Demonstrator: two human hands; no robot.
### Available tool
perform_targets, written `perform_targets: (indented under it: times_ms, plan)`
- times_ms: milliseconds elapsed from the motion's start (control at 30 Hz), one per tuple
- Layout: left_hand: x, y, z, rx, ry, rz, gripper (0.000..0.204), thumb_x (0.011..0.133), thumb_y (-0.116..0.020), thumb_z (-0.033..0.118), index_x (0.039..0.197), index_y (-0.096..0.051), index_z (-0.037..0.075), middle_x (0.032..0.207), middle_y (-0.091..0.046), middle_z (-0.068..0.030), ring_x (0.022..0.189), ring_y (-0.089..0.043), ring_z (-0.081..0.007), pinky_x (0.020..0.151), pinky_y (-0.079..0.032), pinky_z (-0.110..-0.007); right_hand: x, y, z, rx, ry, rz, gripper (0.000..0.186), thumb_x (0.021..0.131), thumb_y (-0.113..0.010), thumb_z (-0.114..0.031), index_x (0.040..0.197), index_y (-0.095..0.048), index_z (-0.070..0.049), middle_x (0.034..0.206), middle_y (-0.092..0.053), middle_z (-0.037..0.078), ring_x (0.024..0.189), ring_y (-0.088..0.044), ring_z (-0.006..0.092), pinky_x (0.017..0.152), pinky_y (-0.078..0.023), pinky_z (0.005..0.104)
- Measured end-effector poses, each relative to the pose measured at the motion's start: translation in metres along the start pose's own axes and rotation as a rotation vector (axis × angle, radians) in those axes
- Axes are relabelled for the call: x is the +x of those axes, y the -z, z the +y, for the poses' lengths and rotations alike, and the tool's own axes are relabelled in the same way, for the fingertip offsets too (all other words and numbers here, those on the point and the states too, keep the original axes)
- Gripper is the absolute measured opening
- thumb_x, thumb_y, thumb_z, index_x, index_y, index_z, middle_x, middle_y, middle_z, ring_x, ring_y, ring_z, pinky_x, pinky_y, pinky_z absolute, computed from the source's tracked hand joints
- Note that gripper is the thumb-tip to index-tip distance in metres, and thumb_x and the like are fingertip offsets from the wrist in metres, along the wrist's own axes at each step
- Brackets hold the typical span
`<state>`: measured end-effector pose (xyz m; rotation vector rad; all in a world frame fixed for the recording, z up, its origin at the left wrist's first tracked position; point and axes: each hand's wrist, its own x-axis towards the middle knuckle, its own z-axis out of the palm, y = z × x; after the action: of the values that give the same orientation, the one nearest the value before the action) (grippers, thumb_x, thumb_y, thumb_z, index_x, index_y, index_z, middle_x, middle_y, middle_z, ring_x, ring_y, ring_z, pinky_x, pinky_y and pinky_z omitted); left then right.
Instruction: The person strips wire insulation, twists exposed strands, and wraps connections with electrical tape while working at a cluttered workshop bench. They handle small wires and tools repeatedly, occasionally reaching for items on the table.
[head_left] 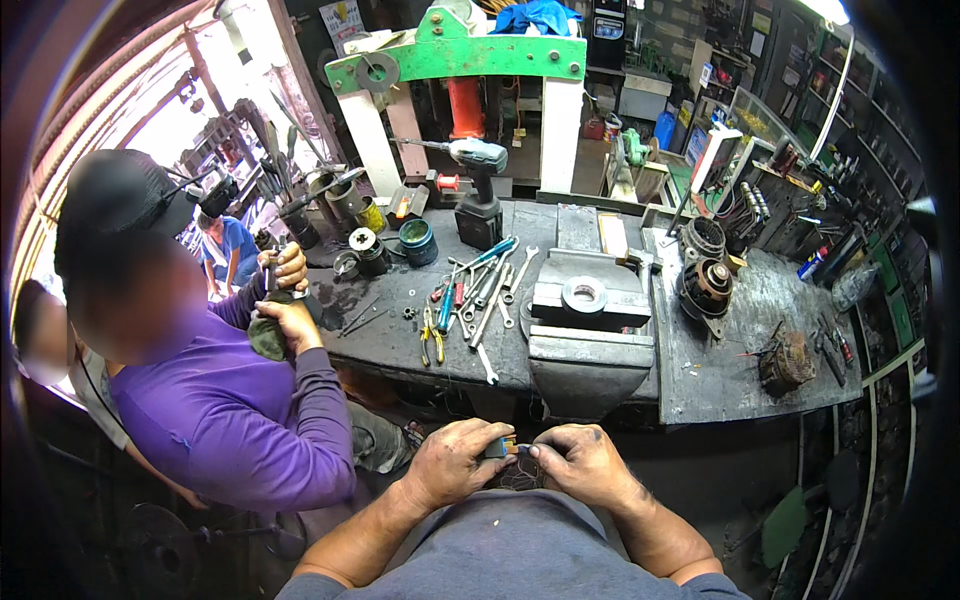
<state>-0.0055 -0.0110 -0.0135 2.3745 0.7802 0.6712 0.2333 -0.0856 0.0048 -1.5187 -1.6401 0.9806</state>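
Observation:
Close in front of my body, my left hand holds a small blue-grey block with copper-coloured strips between thumb and fingers. My right hand is closed in a pinch at the block's right end. What its fingertips grip there is too small to make out. Thin wires show below, between the two hands. Beyond my hands, a bench vise is fixed at the bench edge, with a roll of tape lying on top of it.
Wrenches, pliers and a cordless drill are on the bench. Motor parts and a wound coil sit at the right. A co-worker in purple stands close on my left, handling a dark cloth.

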Motion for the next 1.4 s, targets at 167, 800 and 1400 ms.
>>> perform_targets:
  times_ms: [167, 800, 1400]
  plan:
    - [0.004, -0.003, 0.002, -0.04, -0.007, 0.004, 0.044, 0.089, -0.088, 0.024, 0.128, -0.074, 0.007, 0.107, -0.076, -0.0142, 0.096, -0.075, -0.0362, 0.087, -0.061, -0.045, -0.006, 0.005, 0.001, 0.016, -0.05, 0.0, 0.022, 0.1, -0.075, -0.019, 0.102, -0.08, 0.002, 0.09, -0.079, 0.021, 0.082, -0.079, 0.0335, 0.077, -0.061, 0.0424]
    - [0.015, -0.003, 0.003, -0.02, -0.008, -0.062, 0.046, 0.087, -0.088, 0.022, 0.129, -0.075, 0.009, 0.11, -0.076, -0.0127, 0.1, -0.076, -0.0357, 0.088, -0.062, -0.044, -0.01, 0.006, 0.004, -0.029, -0.054, 0.042, 0.021, 0.099, -0.076, -0.018, 0.101, -0.081, 0.002, 0.087, -0.08, 0.017, 0.079, -0.079, 0.0277, 0.074, -0.062, 0.0399]
    - [0.013, -0.002, -0.006, 0.023, -0.02, -0.091, 0.044, 0.091, -0.085, 0.025, 0.131, -0.074, 0.009, 0.111, -0.076, -0.0123, 0.101, -0.075, -0.0347, 0.089, -0.062, -0.044, 0.003, 0.006, 0.0, -0.057, -0.109, -0.042, 0.027, 0.099, -0.074, -0.024, 0.105, -0.081, 0.002, 0.09, -0.08, 0.019, 0.081, -0.079, 0.028, 0.076, -0.062, 0.0404]
